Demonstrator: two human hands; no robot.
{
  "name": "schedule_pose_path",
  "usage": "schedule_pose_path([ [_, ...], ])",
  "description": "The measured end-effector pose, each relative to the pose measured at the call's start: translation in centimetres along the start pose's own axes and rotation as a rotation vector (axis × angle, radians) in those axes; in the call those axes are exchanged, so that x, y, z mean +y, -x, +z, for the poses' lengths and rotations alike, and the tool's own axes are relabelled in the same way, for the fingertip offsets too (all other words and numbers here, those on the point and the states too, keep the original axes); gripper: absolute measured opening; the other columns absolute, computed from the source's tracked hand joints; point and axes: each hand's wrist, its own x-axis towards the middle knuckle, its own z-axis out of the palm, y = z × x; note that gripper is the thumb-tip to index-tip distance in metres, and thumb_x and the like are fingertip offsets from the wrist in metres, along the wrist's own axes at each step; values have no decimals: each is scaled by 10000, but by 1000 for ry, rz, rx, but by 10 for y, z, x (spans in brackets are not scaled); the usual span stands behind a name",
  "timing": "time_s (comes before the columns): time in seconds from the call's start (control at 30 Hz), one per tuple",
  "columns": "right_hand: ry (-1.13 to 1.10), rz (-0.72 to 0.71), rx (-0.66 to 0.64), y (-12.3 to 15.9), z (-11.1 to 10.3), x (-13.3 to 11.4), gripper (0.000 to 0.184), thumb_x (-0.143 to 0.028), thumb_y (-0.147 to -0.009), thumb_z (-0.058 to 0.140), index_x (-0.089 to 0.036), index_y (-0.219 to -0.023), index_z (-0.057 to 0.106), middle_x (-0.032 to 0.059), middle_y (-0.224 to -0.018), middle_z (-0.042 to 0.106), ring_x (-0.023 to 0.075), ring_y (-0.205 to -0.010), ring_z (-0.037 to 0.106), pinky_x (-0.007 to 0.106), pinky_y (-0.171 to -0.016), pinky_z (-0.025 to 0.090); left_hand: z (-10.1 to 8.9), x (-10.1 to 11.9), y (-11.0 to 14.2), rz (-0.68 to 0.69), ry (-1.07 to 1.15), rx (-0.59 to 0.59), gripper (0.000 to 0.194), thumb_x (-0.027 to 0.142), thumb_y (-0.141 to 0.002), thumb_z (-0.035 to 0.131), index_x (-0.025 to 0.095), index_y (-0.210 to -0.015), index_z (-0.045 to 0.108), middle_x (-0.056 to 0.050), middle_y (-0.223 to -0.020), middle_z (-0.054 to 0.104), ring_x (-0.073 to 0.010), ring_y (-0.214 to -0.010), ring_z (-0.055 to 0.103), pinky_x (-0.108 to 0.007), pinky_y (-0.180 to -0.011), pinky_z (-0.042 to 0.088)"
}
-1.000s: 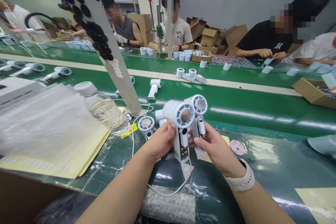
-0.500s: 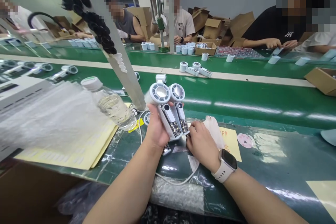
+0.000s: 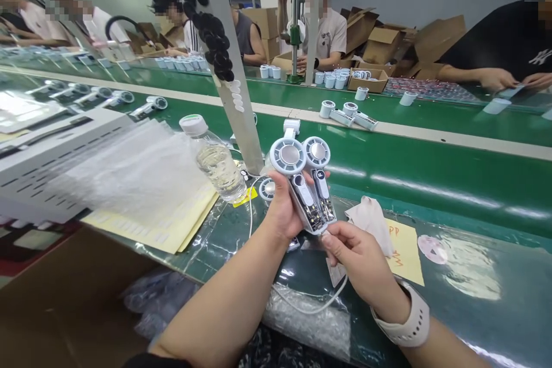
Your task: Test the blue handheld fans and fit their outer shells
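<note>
My left hand point(image 3: 282, 207) is closed around two pale blue handheld fans, a larger-looking near one point(image 3: 290, 155) and another handheld fan point(image 3: 318, 151) beside it. Their handles are uncovered, with circuit parts showing, and a small display is lit on the right one. At the lower end of the handles, the fingers of my right hand point(image 3: 356, 253) are pinched together. A white cable point(image 3: 317, 309) loops on the bench and runs up to those fingers, which hide its end. Another fan point(image 3: 267, 188) lies partly hidden behind my left hand.
A water bottle point(image 3: 218, 164) leans left of the post point(image 3: 241, 109), near plastic bags point(image 3: 142, 167) on yellow sheets. A crumpled white cloth point(image 3: 371, 221) lies by a yellow note point(image 3: 405, 250). Fans point(image 3: 349, 115) rest on the green conveyor point(image 3: 431, 155); several co-workers sit beyond.
The view has swung left. My right hand has come up to the bottom of the fans and its fingers now pinch there. My left hand keeps both fans.
</note>
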Motion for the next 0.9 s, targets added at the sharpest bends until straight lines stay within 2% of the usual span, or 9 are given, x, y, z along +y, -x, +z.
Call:
schedule_pose_path([
  [0.1,-52,23,64,3,7,4,512,-718,-778,624,-221,-678,558,-51,-451,492,131,-457,460,264,-490,373,1,-1,1,80,-34,31,701,858,-505,682,168,-619,642,-88,-854,731,-308,-1025,675,-377,-839,560],
  [0.23,-15,10,22,4,10,7,522,-717,-823,576,-231,-641,518,-40,-442,505,140,-461,470,272,-514,387,2,-3,3,94,-61,37,699,855,-523,677,163,-620,647,-88,-827,722,-321,-1082,654,-362,-843,558],
  [0.4,82,-129,-15,6,7,5,409,-591,-918,535,-223,-751,595,26,-726,652,192,-710,583,293,-658,439,2,-3,3,35,39,36,702,868,-559,643,170,-628,618,-98,-958,736,-307,-1056,670,-394,-858,558],
  [0.53,64,-179,-38,7,6,6,395,-572,-933,517,-224,-748,551,54,-848,680,227,-839,622,327,-760,467,2,-4,1,2,97,47,704,869,-561,638,169,-624,599,-98,-1025,732,-291,-1039,677,-377,-833,564],
  [0.63,85,-197,8,6,5,10,407,-575,-919,541,-223,-715,540,43,-816,660,217,-802,599,324,-736,449,2,-1,1,-19,153,46,684,853,-563,658,175,-626,590,-94,-1044,731,-285,-1053,670,-369,-822,564],
  [0.77,40,-92,41,2,1,12,415,-603,-892,575,-219,-741,608,28,-723,658,211,-739,598,329,-723,451,4,4,4,-1,116,15,684,850,-560,664,173,-623,588,-94,-1063,728,-297,-1076,666,-374,-842,563],
  [0.9,22,-39,59,0,-4,10,502,-677,-840,602,-220,-636,563,9,-568,619,185,-612,575,314,-659,439,4,6,6,18,90,-7,695,857,-537,666,171,-616,588,-97,-1039,734,-306,-1053,677,-405,-867,564],
])
